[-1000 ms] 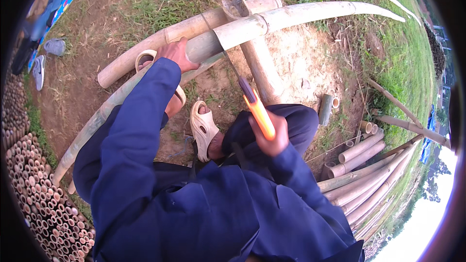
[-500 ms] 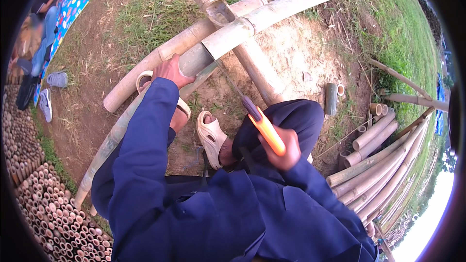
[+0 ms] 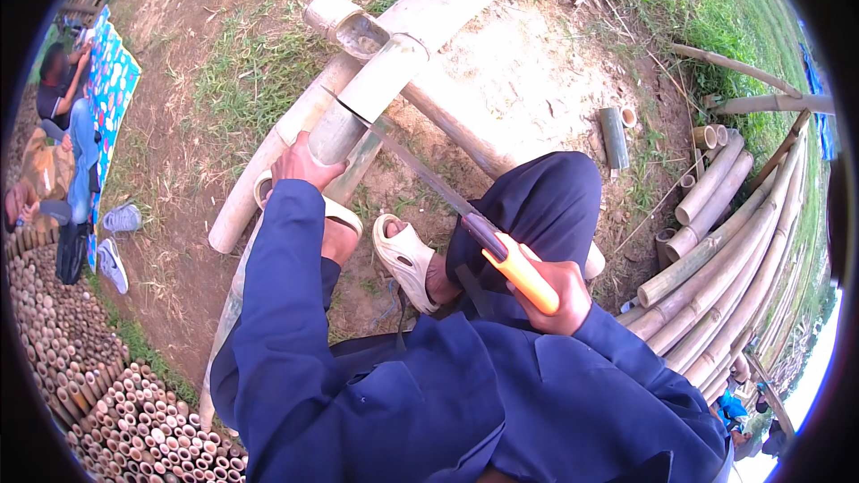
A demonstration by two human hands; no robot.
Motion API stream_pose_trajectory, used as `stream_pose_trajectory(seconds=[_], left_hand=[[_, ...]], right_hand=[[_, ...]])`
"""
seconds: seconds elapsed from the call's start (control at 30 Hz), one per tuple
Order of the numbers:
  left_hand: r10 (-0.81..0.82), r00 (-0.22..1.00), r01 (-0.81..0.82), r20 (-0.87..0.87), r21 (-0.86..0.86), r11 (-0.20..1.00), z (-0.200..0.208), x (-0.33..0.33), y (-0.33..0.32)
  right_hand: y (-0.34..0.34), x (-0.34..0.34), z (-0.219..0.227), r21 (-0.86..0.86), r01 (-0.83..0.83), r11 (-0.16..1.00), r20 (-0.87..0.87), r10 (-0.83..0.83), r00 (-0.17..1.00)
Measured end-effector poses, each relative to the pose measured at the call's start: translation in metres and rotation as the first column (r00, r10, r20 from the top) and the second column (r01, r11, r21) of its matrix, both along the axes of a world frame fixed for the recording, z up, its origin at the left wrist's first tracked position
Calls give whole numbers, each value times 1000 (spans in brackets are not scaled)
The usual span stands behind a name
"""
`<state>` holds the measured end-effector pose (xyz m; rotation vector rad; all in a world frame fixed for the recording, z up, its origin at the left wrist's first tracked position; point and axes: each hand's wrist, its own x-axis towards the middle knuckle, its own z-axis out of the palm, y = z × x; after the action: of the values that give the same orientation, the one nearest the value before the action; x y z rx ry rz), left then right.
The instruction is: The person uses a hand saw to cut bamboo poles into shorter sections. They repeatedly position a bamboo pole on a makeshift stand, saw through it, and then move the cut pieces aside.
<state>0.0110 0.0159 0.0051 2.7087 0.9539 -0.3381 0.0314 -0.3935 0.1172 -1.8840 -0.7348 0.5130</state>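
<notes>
My left hand (image 3: 306, 163) grips a thick bamboo pole (image 3: 394, 72) near a step where its pale outer surface meets a greyer stretch. In my right hand (image 3: 562, 297) is a handsaw (image 3: 521, 275) with an orange handle. Its long blade slants up and left to the bamboo at that step, and the tip shows past the far side. How deep the blade sits cannot be made out. Another bamboo length (image 3: 246, 204) lies beneath, along with a crosswise bamboo piece (image 3: 461, 130) that has a notched end (image 3: 333, 18). My sandalled feet are beside the poles.
Long bamboo poles (image 3: 716, 286) and shorter pieces (image 3: 711, 183) lie at right. A short bamboo tube (image 3: 615, 139) stands on the ground. Many cut bamboo pieces (image 3: 143, 416) are stacked at lower left. People sit beside a blue patterned sheet (image 3: 112, 80), near grey shoes (image 3: 112, 264).
My right hand has drawn the saw back toward me, down and right, baring more blade. My left hand stays on the bamboo. The whole view has shifted.
</notes>
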Motion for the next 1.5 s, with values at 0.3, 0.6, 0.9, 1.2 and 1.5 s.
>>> stream_pose_trajectory(seconds=[0.3, 0.6, 0.9, 1.2, 1.5], left_hand=[[5, 1000, -5, 2, -44, 999, -1, 9, -1], [18, 999, -17, 35, -44, 999, -7, -7, 4], [-19, 998, 21, 56, -38, 999, -5, 0, 3], [34, 999, -32, 36, -54, 998, -4, -8, 10], [51, 998, -48, 30, -105, 993, 0, -9, 6]], right_hand=[[181, 69, -112, 107, -53, 993, 95, 42, 995], [12, 8, 5, -65, -48, 997, -46, 45, 998], [168, 66, -97, 65, -46, 997, 69, 42, 997], [45, 9, -19, -23, -3, 1000, -8, 3, 1000], [101, 38, -69, 79, -80, 994, 53, 76, 996]])
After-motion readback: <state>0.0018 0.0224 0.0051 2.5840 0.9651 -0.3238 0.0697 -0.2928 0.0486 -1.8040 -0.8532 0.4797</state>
